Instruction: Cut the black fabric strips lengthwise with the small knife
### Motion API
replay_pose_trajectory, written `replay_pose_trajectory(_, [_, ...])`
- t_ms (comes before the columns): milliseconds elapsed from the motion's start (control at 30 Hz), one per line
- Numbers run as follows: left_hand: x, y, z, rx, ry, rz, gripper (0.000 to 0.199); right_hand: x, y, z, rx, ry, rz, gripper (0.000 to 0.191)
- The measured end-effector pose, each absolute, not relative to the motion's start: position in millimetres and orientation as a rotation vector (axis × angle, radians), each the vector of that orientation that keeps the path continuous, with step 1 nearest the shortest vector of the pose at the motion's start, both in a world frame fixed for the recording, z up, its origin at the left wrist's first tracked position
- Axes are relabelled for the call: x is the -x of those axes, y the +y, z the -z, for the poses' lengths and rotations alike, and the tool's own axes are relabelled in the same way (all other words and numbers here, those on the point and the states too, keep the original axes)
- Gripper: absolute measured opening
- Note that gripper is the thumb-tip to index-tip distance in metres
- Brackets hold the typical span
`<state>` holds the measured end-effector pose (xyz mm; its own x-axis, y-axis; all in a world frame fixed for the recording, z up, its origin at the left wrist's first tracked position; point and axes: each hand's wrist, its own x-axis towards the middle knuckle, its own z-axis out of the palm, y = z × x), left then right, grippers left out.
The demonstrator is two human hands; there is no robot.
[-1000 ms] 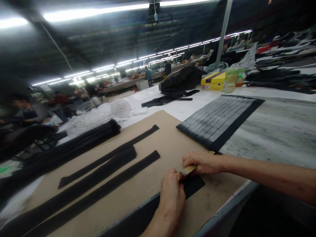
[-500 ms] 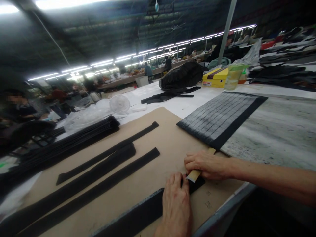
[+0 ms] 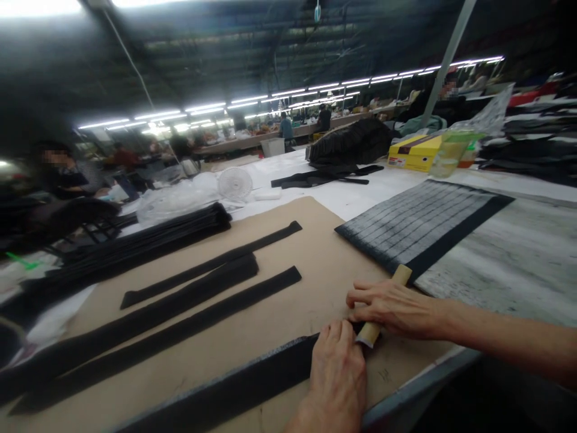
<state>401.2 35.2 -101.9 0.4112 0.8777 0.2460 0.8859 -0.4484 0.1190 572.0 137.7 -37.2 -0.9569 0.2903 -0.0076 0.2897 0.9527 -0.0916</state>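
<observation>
We grip tan tool [image 3: 370, 332] in right hand [image 3: 393, 308]; left hand [image 3: 340, 367] lies on black strip [image 3: 252, 386], fingertips hidden, grip hard to tell.

Hands [image 3: 340, 368] at black strip [image 3: 252, 385], yellowish tool [image 3: 402, 275] (right-held)

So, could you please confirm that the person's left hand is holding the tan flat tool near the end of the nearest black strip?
Not quite: the head view shows the right hand holding the tan flat tool near the end of the nearest black strip; the left hand rests on that strip.
</observation>
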Motion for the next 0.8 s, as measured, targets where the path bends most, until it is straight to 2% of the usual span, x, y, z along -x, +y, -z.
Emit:
replay_pose_trajectory(100, [-387,27,86,2.634,-1.809,0.591,0.037,-571,140,24,0.669,-2.947,-0.347,0.060])
replay_pose_trajectory(200, [-358,17,64,2.574,-2.216,0.871,0.046,-562,140,13,0.824,-2.834,-0.470,0.067])
replay_pose_trajectory(300, [-325,8,50,2.360,-2.536,0.801,0.038,-538,134,12,0.813,-2.881,-0.533,0.055])
replay_pose_trajectory(433, [-302,3,55,2.295,-2.613,0.633,0.028,-498,123,26,0.725,-2.966,-0.574,0.030])
replay_pose_trajectory(533, [-300,3,64,2.276,-2.548,0.722,0.024,-476,119,37,0.664,-2.987,-0.602,0.025])
replay_pose_trajectory(700, [-305,0,65,2.267,-2.405,0.834,0.030,-477,126,35,0.751,-2.967,-0.667,0.022])
replay_pose_trajectory(800, [-313,-9,70,2.353,-2.153,0.799,0.034,-496,134,27,0.876,-2.978,-0.724,0.028])
